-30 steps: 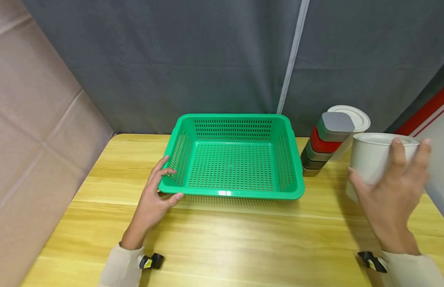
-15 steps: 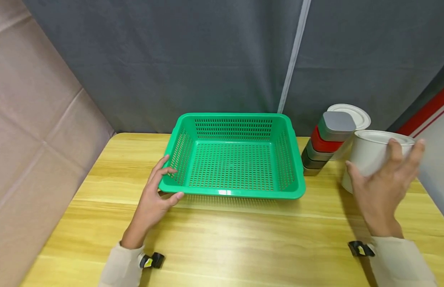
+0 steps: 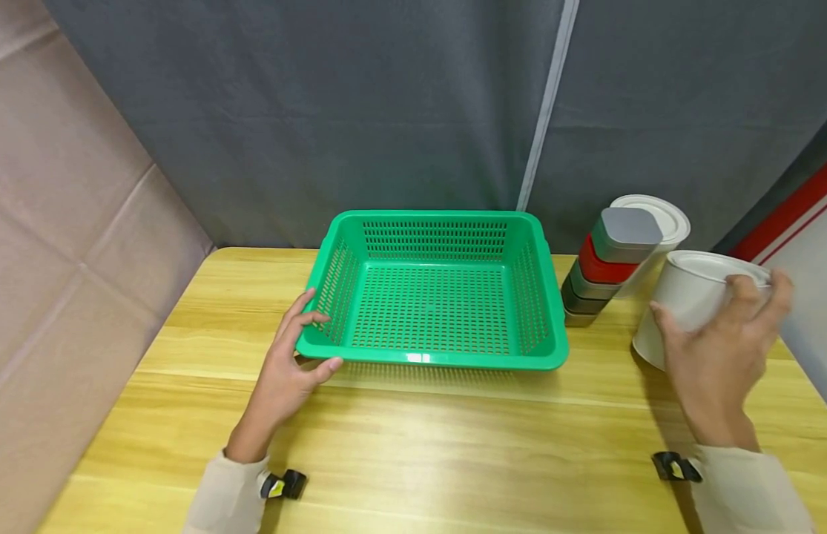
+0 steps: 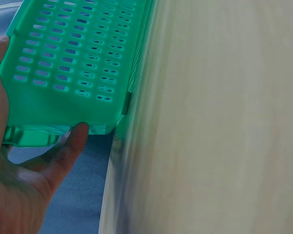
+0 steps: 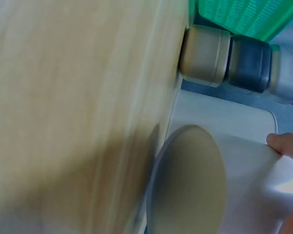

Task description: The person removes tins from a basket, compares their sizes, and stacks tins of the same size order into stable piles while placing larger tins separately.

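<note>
My right hand grips a white lidded canister at the table's right side, thumb on its left and fingers at its lid edge. The canister leans, and its round base shows in the right wrist view; whether the base edge touches the table I cannot tell. My left hand holds a green slotted plastic basket by its near left corner, fingertips over the left rim and thumb at the front. In the left wrist view, the thumb lies against the basket's underside edge.
Right of the basket stands a stack of small square tins, grey, red and dark. Another white canister stands behind that stack. Dark grey curtain hangs along the back of the wooden table.
The white canister first shifted slightly left and back with my right hand, then tilted, its top now lower and further right. The left hand and basket stay practically where they were.
</note>
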`<state>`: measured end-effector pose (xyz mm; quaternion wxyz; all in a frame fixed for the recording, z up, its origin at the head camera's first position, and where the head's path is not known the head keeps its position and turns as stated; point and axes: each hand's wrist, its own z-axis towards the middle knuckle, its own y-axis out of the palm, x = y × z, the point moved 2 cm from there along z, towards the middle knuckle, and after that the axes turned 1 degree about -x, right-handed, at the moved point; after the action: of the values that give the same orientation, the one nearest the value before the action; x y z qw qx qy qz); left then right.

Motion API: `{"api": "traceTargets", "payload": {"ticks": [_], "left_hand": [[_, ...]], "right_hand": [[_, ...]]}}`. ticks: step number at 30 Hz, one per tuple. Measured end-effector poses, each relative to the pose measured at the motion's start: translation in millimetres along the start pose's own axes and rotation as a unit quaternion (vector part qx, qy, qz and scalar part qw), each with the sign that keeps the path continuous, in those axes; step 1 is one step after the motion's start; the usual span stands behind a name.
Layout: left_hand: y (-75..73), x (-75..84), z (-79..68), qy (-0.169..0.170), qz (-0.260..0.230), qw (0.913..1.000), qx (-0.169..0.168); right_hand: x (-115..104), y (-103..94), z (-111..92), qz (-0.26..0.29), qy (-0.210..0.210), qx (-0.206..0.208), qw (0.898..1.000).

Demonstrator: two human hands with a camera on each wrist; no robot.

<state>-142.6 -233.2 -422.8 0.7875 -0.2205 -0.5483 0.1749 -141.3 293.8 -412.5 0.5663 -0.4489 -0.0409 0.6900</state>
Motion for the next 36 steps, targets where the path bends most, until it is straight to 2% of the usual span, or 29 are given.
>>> {"api": "traceTargets", "payload": {"ticks": [11, 18, 25, 36], "left_hand": [[0.8, 0.9, 2.5, -0.002, 0.002, 1.0, -0.003], [1.5, -1.1, 1.5, 0.0, 0.004, 1.0, -0.003], [0.7, -1.5, 1.6, -0.004, 0.003, 1.0, -0.005], [0.5, -0.4, 1.8, -0.004, 0.004, 1.0, -0.007]], "right_hand": [[0.0, -6.5, -0.1, 0.005, 0.032, -0.014, 0.999], [1.6, -5.5, 1.0, -0.014, 0.046, -0.017, 0.999], [3.3, -6.0, -2.5, -0.024, 0.084, -0.035, 0.996], [2.4, -6.6, -1.7, -0.043, 0.088, -0.056, 0.994]]}}
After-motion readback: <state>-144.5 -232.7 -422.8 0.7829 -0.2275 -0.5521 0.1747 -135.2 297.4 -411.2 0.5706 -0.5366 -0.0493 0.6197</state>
